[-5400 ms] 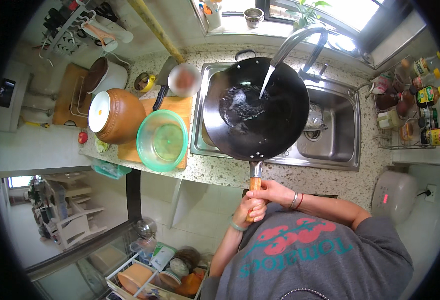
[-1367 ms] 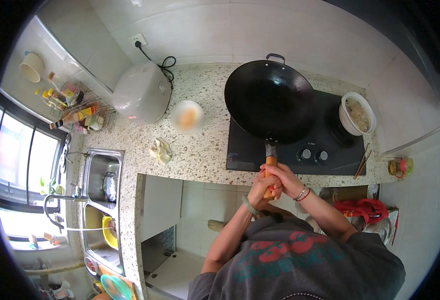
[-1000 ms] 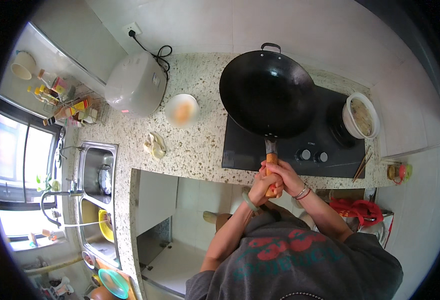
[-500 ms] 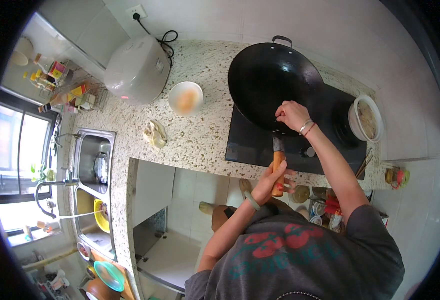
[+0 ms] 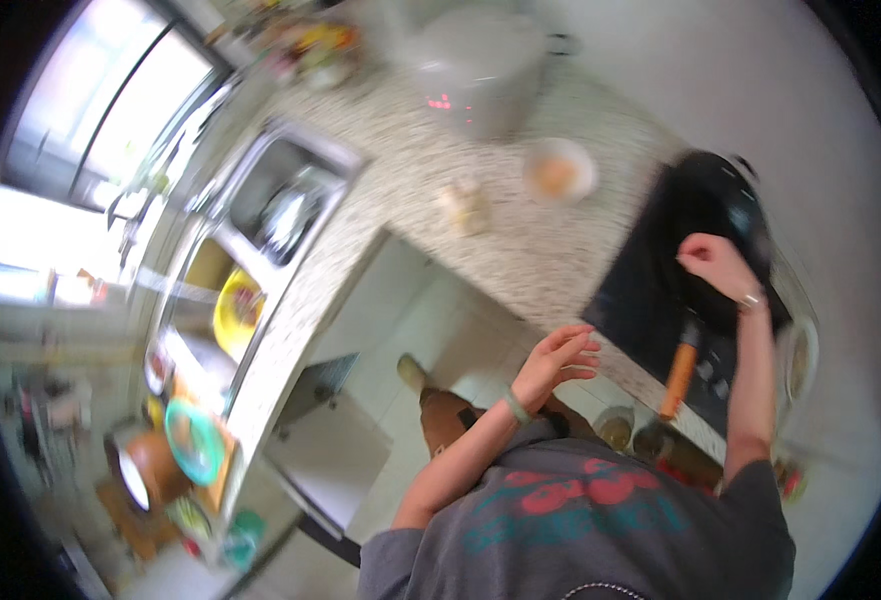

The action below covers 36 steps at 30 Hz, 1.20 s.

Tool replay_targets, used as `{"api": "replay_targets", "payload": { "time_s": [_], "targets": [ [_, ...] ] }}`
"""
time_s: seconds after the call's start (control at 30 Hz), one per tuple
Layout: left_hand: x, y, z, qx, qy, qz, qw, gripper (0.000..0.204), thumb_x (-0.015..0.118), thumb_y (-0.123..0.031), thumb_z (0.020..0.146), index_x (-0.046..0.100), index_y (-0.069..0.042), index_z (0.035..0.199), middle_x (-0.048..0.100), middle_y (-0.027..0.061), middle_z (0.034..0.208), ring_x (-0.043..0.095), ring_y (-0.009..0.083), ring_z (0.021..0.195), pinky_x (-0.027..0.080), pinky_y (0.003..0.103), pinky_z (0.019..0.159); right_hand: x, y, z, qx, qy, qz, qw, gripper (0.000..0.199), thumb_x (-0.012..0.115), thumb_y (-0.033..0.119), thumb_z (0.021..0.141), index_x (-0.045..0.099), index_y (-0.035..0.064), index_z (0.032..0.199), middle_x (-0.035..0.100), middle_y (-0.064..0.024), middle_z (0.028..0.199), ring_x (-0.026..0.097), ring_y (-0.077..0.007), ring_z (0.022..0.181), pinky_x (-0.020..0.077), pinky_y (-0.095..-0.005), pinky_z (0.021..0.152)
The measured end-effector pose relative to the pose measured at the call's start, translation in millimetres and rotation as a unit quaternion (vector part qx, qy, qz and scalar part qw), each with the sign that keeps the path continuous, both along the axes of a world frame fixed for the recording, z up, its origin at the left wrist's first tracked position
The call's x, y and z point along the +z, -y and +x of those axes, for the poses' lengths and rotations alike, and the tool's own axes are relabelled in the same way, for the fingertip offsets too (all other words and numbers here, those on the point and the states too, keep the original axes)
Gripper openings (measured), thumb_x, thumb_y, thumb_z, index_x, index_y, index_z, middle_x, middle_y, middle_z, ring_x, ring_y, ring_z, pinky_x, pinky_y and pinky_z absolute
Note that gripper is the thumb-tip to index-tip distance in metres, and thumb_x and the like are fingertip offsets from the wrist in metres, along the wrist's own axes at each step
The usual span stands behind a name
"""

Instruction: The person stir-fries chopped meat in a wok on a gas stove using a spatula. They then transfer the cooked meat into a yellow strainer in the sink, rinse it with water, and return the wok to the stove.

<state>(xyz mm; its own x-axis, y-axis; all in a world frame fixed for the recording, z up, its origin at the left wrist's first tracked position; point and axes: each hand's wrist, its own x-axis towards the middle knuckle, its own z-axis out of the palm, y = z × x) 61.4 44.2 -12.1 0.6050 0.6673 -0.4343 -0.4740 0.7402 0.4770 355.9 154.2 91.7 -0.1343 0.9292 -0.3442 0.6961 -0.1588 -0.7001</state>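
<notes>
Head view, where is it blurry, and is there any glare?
In the head view, the countertop is streaked by blur, while the left hand looks sharper; also in the head view, the window is mostly washed out and the wok shows a pale highlight.

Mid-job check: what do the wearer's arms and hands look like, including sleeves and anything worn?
The left hand has a pale green, ring-shaped bangle at the wrist; the right hand, a shiny silver-coloured band. Neither is gloved. The short, dark grey fabric sleeves show no print.

We saw daylight glare white through the window (image 5: 70, 130), blur smear the countertop (image 5: 540, 255), and rounded edges fall black.
</notes>
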Motion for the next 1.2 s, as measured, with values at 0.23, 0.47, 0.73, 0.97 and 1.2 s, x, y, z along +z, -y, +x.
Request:
{"api": "replay_targets", "payload": {
  "time_s": [0.23,0.47,0.73,0.97,1.2],
  "targets": [
    [-20,-36,-229,0.324,-0.05,0.023,0.944,0.025,0.05,-0.022,0.096,0.053,-0.002,0.11,0.061,0.0036,0.084,0.062,0.0175,0.088,0.052,0.034,0.08,-10,-41,-368,0.194,-0.202,0.012,0.96,0.009,0.06,0.007,0.084,0.061,0.0025,0.092,0.057,0.0034,0.077,0.05,-0.0045,0.067,0.0411,-0.0189,0.061],
    [-128,-35,-538,0.654,-0.316,-0.137,0.673,0.039,0.057,-0.005,0.086,0.048,-0.005,0.124,0.053,0.0058,0.115,0.051,0.0145,0.1,0.043,0.032,0.084,-152,-48,-704,0.369,-0.03,0.293,0.881,0.017,0.061,0.013,0.079,0.061,0.0073,0.095,0.064,-0.0067,0.09,0.057,-0.025,0.092,0.0425,-0.0386,0.081],
    [-277,-32,-651,0.576,-0.216,-0.376,0.693,0.037,0.059,-0.015,0.089,0.042,-0.005,0.12,0.061,0.0164,0.103,0.065,0.0294,0.073,0.054,0.041,0.054,-226,-76,-804,0.552,0.336,0.149,0.749,0.016,0.056,0.018,0.078,0.064,0.007,0.085,0.067,-0.0121,0.085,0.061,-0.0295,0.089,0.0436,-0.0401,0.079],
    [-265,-42,-654,0.576,-0.137,-0.338,0.731,0.032,0.049,-0.007,0.09,0.041,-0.003,0.12,0.063,0.018,0.091,0.064,0.0282,0.057,0.053,0.034,0.036,-179,-98,-823,0.345,0.103,-0.278,0.891,0.027,0.064,0.024,0.081,0.061,-0.0027,0.076,0.06,-0.0105,0.063,0.059,-0.0199,0.054,0.0452,-0.0325,0.051],
    [-212,-28,-655,0.612,-0.23,-0.244,0.716,0.035,0.048,-0.002,0.086,0.038,0.004,0.118,0.061,0.0193,0.095,0.065,0.0276,0.06,0.056,0.032,0.039,-122,-85,-806,0.433,0.128,0.014,0.892,0.018,0.066,0.02,0.076,0.062,0.0056,0.087,0.064,-0.0146,0.075,0.062,-0.0348,0.074,0.0491,-0.0424,0.064]
  ]
}}
